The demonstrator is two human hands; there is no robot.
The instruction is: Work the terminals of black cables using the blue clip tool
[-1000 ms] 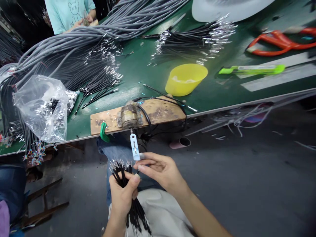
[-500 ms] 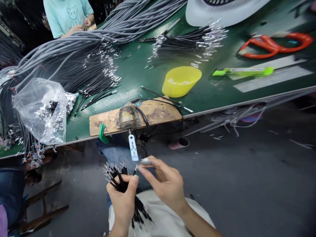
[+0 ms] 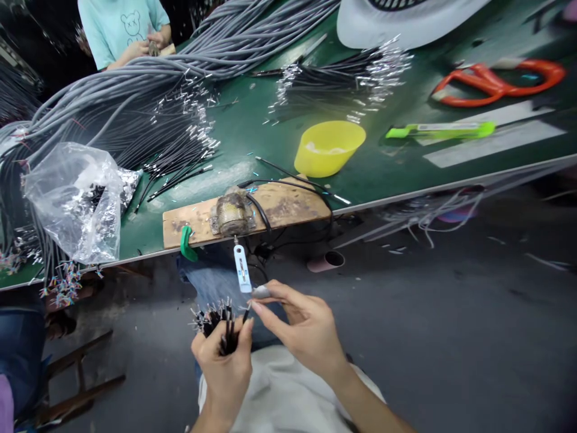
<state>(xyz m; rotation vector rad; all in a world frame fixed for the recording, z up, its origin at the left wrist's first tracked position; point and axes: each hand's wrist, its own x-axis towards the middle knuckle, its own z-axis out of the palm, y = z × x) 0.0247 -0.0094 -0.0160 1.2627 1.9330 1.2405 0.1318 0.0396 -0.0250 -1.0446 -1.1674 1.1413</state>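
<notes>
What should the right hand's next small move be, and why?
Probably guide the separate cable tip up to the light-blue slotted attachment: the right hand's fingertips are at that tip, just below the attachment's lower end, while the left hand grips the black cable bundle.

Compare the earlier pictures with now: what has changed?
The lower ends of the bundle, seen below the left hand before, have gone out of sight. The left hand still holds it; the right hand stays near the blue tool. The board and yellow cup stay put.
</notes>
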